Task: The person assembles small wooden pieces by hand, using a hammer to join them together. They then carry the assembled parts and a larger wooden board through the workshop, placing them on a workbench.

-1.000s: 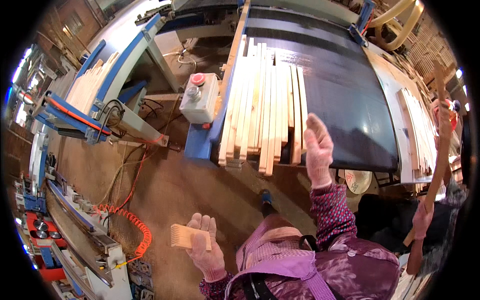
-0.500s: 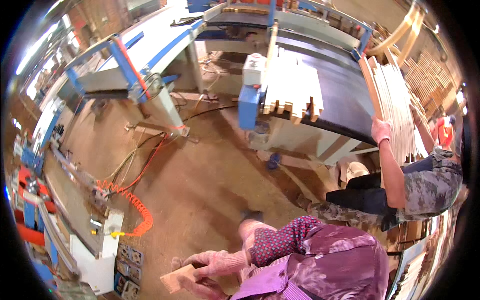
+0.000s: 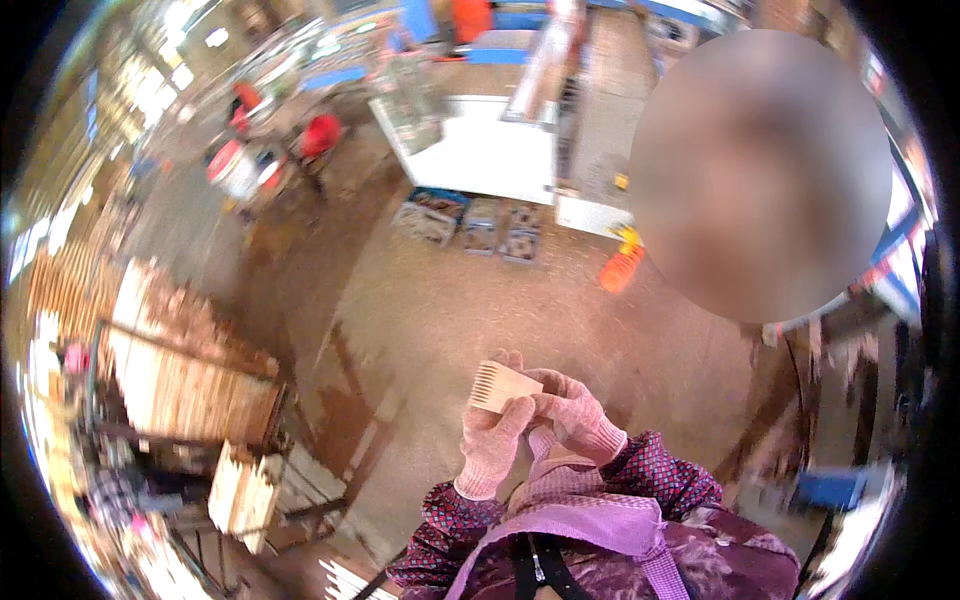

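Observation:
A short, pale wooden block [image 3: 507,387] with comb-like finger-joint teeth cut in one end is held in front of my body. My left hand [image 3: 488,440], in a pinkish knit glove, grips it from the left and below, near the toothed end. From the right, my gloved right hand [image 3: 582,418] closes its fingers on the plain end. The teeth point to the left. Parts of the block's underside and some fingertips are hidden behind the hands.
Grey and blue metal parts [image 3: 480,228] lie on the floor ahead, beside a white panel [image 3: 490,150]. An orange coiled hose [image 3: 621,268] is right of them. Stacked wooden strips [image 3: 180,385] stand left; red and white buckets [image 3: 235,170] are farther back. A blurred patch hides the upper right.
My view has swung left, so the black-topped machine and the co-worker holding strips are no longer seen. The wooden block now lies nearer the picture's middle, in both hands.

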The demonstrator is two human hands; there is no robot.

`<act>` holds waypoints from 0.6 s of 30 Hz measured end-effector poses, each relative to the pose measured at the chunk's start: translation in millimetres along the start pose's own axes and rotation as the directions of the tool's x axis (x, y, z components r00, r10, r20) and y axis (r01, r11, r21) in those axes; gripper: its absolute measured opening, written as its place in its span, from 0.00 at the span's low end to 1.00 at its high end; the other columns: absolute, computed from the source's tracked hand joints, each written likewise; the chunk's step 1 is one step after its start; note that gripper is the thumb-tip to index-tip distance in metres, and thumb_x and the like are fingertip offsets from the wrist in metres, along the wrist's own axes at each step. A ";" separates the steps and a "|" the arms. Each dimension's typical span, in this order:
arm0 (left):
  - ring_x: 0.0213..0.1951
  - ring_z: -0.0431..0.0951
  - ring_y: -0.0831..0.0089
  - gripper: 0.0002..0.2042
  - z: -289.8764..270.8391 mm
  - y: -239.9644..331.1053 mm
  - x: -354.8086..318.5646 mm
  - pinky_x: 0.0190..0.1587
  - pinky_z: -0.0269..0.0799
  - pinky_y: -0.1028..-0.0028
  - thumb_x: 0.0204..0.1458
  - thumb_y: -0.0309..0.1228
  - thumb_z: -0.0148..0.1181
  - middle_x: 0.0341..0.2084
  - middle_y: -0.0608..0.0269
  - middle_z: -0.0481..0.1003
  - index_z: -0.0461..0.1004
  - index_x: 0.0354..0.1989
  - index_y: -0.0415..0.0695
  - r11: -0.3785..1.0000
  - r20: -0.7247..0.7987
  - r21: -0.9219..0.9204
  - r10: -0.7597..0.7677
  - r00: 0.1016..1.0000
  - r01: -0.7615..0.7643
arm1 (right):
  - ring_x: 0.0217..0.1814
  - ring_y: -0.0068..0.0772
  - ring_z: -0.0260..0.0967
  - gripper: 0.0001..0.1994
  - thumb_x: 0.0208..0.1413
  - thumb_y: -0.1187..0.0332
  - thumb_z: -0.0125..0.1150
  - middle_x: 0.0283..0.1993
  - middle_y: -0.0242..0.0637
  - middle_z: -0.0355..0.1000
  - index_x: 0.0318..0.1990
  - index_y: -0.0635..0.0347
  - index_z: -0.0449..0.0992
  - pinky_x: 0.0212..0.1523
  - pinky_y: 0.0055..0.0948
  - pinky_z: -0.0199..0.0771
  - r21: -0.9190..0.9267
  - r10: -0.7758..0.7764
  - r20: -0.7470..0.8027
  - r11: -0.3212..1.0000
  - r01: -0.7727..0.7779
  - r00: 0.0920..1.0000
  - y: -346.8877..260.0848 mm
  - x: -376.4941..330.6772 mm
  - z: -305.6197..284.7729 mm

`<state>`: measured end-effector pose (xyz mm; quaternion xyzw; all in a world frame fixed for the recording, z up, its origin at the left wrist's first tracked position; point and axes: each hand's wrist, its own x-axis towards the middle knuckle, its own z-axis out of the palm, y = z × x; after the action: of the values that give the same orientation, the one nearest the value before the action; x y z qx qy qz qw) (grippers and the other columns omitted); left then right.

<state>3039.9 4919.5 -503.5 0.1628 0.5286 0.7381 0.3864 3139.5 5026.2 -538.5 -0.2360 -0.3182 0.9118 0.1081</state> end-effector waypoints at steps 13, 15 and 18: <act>0.49 0.76 0.61 0.24 -216.6 91.0 108.5 0.52 0.75 0.61 0.57 0.40 0.61 0.49 0.52 0.74 0.68 0.57 0.38 0.820 -0.716 -0.180 0.269 0.644 -0.543 | 0.53 0.26 0.71 0.22 0.58 0.72 0.65 0.52 0.35 0.73 0.59 0.64 0.69 0.57 0.29 0.72 -0.500 0.435 0.300 0.830 -0.248 0.849 38.9 287.2 173.9; 0.46 0.76 0.63 0.23 -256.1 97.1 125.2 0.52 0.74 0.62 0.58 0.47 0.57 0.46 0.57 0.75 0.70 0.53 0.41 0.815 -0.773 -0.198 0.212 0.598 -0.545 | 0.55 0.25 0.69 0.27 0.58 0.66 0.66 0.54 0.34 0.72 0.62 0.63 0.66 0.54 0.27 0.72 -0.506 0.374 0.442 0.855 -0.118 0.815 61.3 321.1 203.2; 0.45 0.76 0.64 0.23 -331.3 105.5 173.2 0.52 0.73 0.62 0.59 0.49 0.54 0.44 0.59 0.75 0.72 0.50 0.42 0.692 -0.767 -0.441 0.040 0.640 -0.572 | 0.59 0.33 0.69 0.30 0.57 0.61 0.66 0.59 0.39 0.70 0.64 0.61 0.64 0.58 0.30 0.70 -0.650 0.140 0.627 0.637 0.415 0.767 75.4 374.0 249.7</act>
<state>2670.6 4816.3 -565.6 -0.1839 0.3039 0.9338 0.0423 2687.7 4965.6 -550.1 0.0844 -0.7042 0.7039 -0.0386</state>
